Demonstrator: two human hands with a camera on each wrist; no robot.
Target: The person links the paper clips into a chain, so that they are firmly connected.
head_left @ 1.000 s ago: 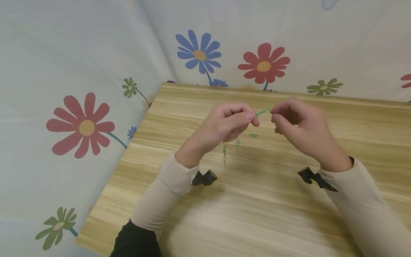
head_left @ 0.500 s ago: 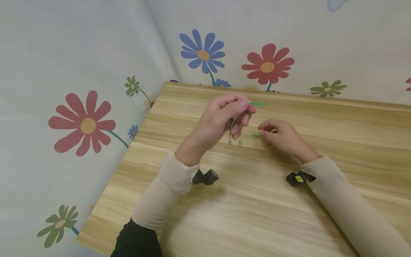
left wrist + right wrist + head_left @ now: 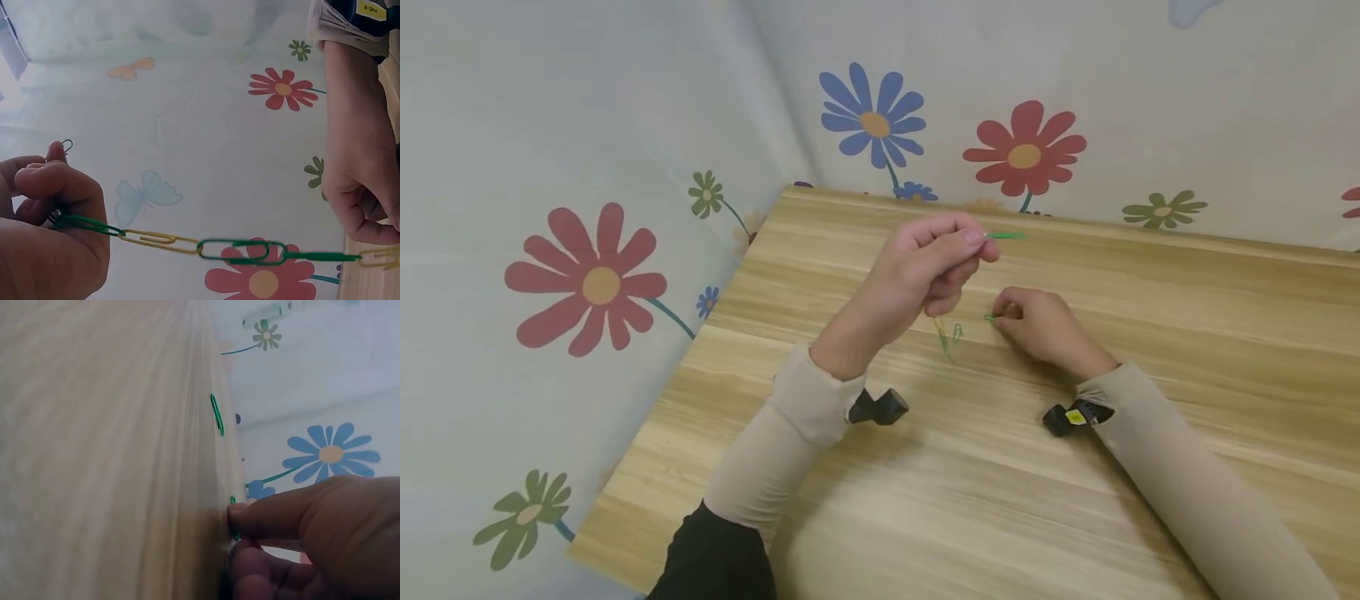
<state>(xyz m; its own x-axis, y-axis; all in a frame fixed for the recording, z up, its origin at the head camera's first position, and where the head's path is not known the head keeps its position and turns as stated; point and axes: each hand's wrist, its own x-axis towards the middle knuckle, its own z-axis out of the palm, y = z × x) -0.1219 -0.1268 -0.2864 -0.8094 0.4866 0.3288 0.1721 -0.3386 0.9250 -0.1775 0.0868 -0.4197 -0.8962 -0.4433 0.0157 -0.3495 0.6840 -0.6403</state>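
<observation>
My left hand [image 3: 925, 267] is raised over the table, pinching a green paper clip [image 3: 1004, 236] that sticks out past thumb and forefinger. From the same hand hangs a paper clip chain [image 3: 244, 250], green and yellow links joined end to end; part of it is hidden inside the fingers. Down at the tabletop, my right hand [image 3: 1047, 329] pinches a loose green paper clip [image 3: 234, 532] between thumb and finger, with just its end showing in the head view. Another green paper clip [image 3: 957, 333] lies on the wood to the left of that hand.
The wooden table [image 3: 1000, 500] has its left edge running diagonally and its far edge against a flower-printed cloth [image 3: 700, 100]. A black wrist camera [image 3: 880, 407] sticks out below the left wrist, and another camera [image 3: 1060, 419] sits at the right wrist.
My right hand has come away from the clip in the left hand, down to the table, and has taken hold of a loose green paper clip. The left hand has risen slightly; its chain swings.
</observation>
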